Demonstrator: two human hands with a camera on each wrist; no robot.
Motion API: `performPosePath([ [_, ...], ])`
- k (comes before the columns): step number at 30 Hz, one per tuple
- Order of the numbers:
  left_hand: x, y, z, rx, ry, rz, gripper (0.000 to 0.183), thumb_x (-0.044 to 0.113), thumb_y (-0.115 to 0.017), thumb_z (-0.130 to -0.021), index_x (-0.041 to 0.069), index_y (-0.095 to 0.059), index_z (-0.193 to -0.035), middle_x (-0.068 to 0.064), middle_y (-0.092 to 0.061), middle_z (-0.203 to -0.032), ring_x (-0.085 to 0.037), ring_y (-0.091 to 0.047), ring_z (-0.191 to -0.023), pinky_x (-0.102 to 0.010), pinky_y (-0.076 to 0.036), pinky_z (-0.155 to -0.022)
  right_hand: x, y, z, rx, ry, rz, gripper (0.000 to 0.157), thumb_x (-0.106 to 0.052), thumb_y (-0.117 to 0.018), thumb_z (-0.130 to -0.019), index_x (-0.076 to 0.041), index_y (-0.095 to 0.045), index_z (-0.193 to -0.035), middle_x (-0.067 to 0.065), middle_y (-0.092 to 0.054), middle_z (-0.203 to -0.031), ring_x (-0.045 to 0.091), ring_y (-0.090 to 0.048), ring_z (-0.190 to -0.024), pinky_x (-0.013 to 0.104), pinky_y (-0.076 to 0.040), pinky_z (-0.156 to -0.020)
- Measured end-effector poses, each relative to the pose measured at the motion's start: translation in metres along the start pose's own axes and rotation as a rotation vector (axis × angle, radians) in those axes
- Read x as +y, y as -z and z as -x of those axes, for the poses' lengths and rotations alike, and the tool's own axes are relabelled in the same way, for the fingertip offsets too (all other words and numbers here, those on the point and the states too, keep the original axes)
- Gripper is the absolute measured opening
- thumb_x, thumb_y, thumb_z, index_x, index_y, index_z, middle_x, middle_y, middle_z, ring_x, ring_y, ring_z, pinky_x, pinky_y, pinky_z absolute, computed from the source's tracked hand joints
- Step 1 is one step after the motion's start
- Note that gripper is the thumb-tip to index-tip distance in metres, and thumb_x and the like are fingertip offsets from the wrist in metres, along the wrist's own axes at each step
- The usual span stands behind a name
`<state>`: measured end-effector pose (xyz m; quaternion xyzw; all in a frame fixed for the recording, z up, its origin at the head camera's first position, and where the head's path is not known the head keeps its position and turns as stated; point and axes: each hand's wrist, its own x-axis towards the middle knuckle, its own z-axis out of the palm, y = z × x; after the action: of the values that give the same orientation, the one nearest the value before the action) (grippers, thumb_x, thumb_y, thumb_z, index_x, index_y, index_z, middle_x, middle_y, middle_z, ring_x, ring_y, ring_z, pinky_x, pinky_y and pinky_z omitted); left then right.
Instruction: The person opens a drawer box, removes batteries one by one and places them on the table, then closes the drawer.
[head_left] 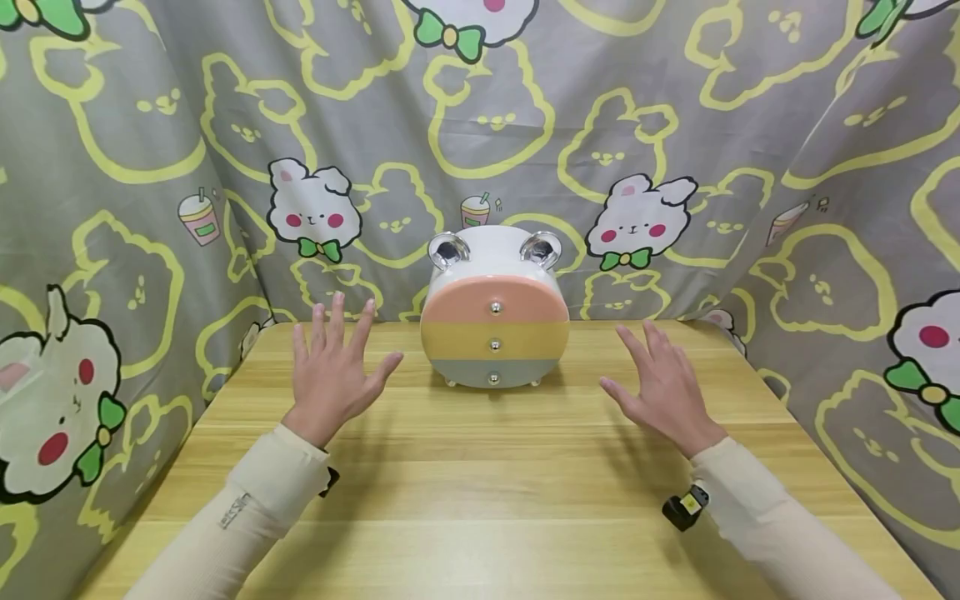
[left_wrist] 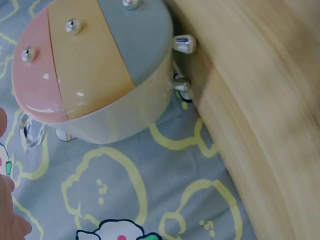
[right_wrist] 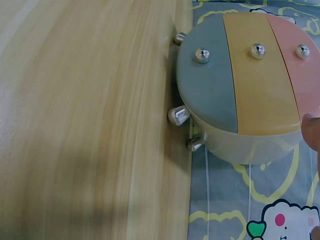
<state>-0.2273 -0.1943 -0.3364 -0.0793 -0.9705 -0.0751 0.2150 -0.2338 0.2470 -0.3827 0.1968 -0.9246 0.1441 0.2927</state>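
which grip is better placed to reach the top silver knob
Probably the left grip, narrowly: in the head view it looks slightly closer to the top silver knob than the right grip. Both are open and empty.

Both hands (head_left: 333, 379) (head_left: 666, 392) well apart, either side of a three-banded rounded box (head_left: 495, 328) on a wooden table (head_left: 487, 483)

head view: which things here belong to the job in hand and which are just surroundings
Likely part of the job:
- striped three-drawer box with silver knobs
- left hand and right hand, open on either side of the box

Just surroundings:
- wooden table under the box
- rabbit-print curtain
- black device at the right wrist
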Motion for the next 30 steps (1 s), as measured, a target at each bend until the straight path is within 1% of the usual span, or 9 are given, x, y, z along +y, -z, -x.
performPosePath([
  [5, 0.004, 0.0, -0.008, -0.006, -0.014, 0.019, 0.08, 0.067, -0.037, -0.094, 0.022, -0.017, -0.156, -0.021, -0.003, -0.16, -0.044, 0.001, -0.144, -0.064, 0.004, -0.11, -0.002, -0.002, -0.003, -0.004, -0.006, -0.02, 0.079, -0.038, -0.071, -0.083, -0.012, -0.035, -0.149, 0.036, -0.031, -0.145, 0.052, -0.036, -0.128, 0.068, -0.03, -0.098],
  [11, 0.008, 0.001, -0.017, 0.012, -0.028, 0.04, 0.08, 0.067, -0.037, -0.093, 0.023, -0.017, -0.157, -0.022, -0.005, -0.159, -0.045, -0.004, -0.144, -0.065, 0.001, -0.11, -0.005, -0.005, -0.008, 0.018, 0.007, -0.022, 0.077, -0.036, -0.071, -0.083, -0.008, -0.037, -0.146, 0.035, -0.036, -0.142, 0.055, -0.048, -0.114, 0.069, -0.041, -0.081],
  [17, 0.012, 0.002, -0.026, 0.001, -0.028, 0.058, 0.081, 0.067, -0.038, -0.093, 0.022, -0.015, -0.157, -0.021, -0.005, -0.16, -0.045, -0.007, -0.143, -0.065, 0.0, -0.11, -0.009, -0.006, -0.014, 0.022, 0.016, -0.027, 0.074, -0.035, -0.071, -0.083, -0.007, -0.04, -0.144, 0.031, -0.043, -0.136, 0.05, -0.054, -0.106, 0.066, -0.045, -0.074],
  [22, 0.016, 0.004, -0.036, -0.01, -0.034, 0.077, 0.082, 0.067, -0.037, -0.094, 0.021, -0.013, -0.157, -0.019, -0.005, -0.16, -0.044, -0.011, -0.143, -0.066, -0.006, -0.11, -0.011, -0.006, -0.019, 0.007, 0.021, -0.04, 0.072, -0.035, -0.07, -0.085, -0.007, -0.04, -0.144, 0.027, -0.047, -0.131, 0.046, -0.056, -0.102, 0.062, -0.047, -0.072],
  [25, 0.019, 0.004, -0.042, -0.028, -0.036, 0.113, 0.083, 0.067, -0.036, -0.094, 0.021, -0.01, -0.157, -0.019, -0.004, -0.16, -0.042, -0.013, -0.143, -0.066, -0.009, -0.109, -0.013, -0.006, -0.022, -0.007, 0.023, -0.056, 0.071, -0.035, -0.07, -0.085, -0.006, -0.041, -0.143, 0.025, -0.05, -0.128, 0.044, -0.056, -0.104, 0.06, -0.047, -0.075],
  [27, 0.021, 0.005, -0.046, -0.044, -0.037, 0.137, 0.084, 0.068, -0.034, -0.094, 0.021, -0.006, -0.157, -0.02, -0.007, -0.16, -0.041, -0.015, -0.143, -0.066, -0.011, -0.109, -0.014, -0.005, -0.024, -0.018, 0.022, -0.068, 0.07, -0.036, -0.07, -0.086, -0.005, -0.042, -0.142, 0.024, -0.054, -0.125, 0.042, -0.056, -0.104, 0.059, -0.047, -0.076],
  [30, 0.023, 0.006, -0.052, -0.066, -0.039, 0.165, 0.086, 0.068, -0.034, -0.094, 0.02, -0.003, -0.157, -0.021, -0.013, -0.159, -0.043, -0.024, -0.14, -0.065, -0.02, -0.108, -0.015, -0.005, -0.028, -0.035, 0.02, -0.081, 0.069, -0.038, -0.069, -0.086, -0.006, -0.043, -0.142, 0.022, -0.06, -0.119, 0.038, -0.06, -0.101, 0.055, -0.049, -0.076],
])
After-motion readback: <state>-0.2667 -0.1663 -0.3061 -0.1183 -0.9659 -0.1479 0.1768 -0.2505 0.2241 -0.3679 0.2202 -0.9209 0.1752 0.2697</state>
